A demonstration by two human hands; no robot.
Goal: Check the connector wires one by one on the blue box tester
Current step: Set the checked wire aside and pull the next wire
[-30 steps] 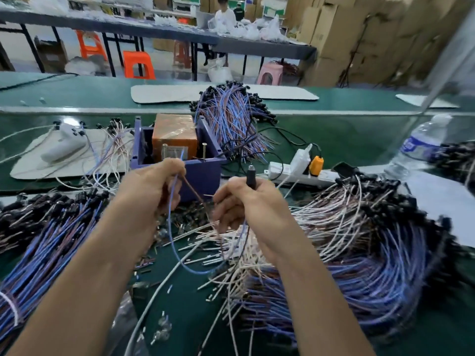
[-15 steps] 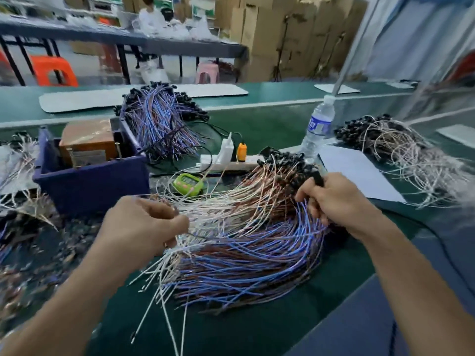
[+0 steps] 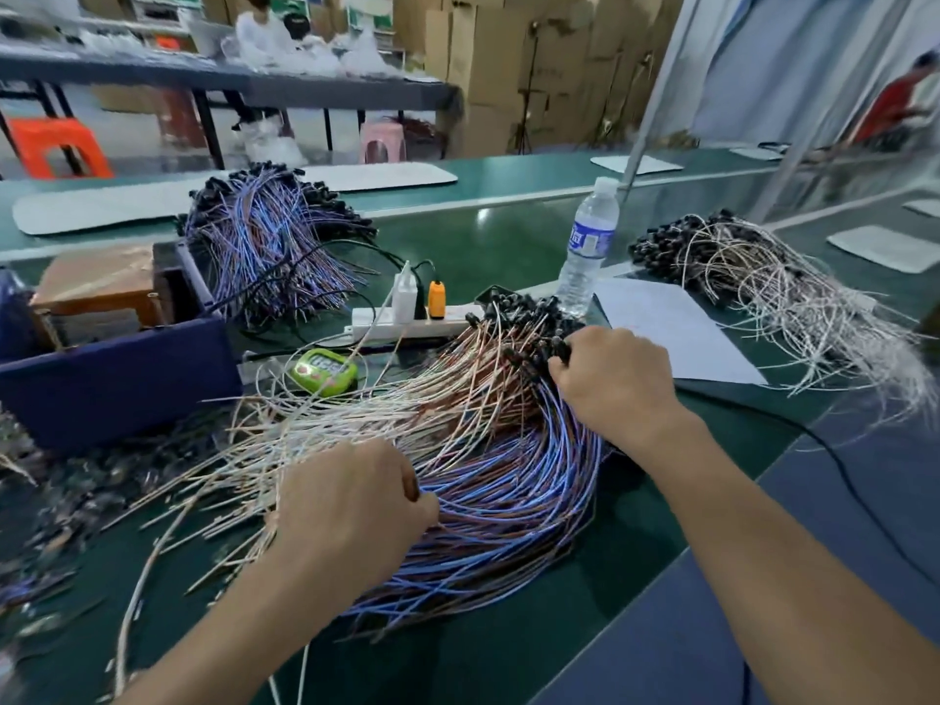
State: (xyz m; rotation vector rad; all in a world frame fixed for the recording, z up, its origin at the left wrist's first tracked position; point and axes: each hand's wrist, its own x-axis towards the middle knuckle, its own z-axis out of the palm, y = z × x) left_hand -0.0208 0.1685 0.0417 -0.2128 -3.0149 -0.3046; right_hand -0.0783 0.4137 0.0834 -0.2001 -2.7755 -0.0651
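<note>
The left hand (image 3: 351, 506) closes its fingers on the middle of the connector wires (image 3: 498, 480), a fanned pile of white, brown and blue strands on the green table (image 3: 488, 246). The right hand (image 3: 615, 379) grips the black plug ends at the pile's far right. The blue box tester (image 3: 117, 379) sits at the left. Beyond the pile are a green digital timer (image 3: 323, 371), a white power strip (image 3: 407, 318) and a water bottle (image 3: 585, 246). A paper sheet (image 3: 671, 333) lies just right of the right hand.

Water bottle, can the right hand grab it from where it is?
Probably yes. The water bottle stands upright just beyond the right hand, with only low black connector ends between them. Its fingers grip those connectors now, so they would need to let go first.
</note>
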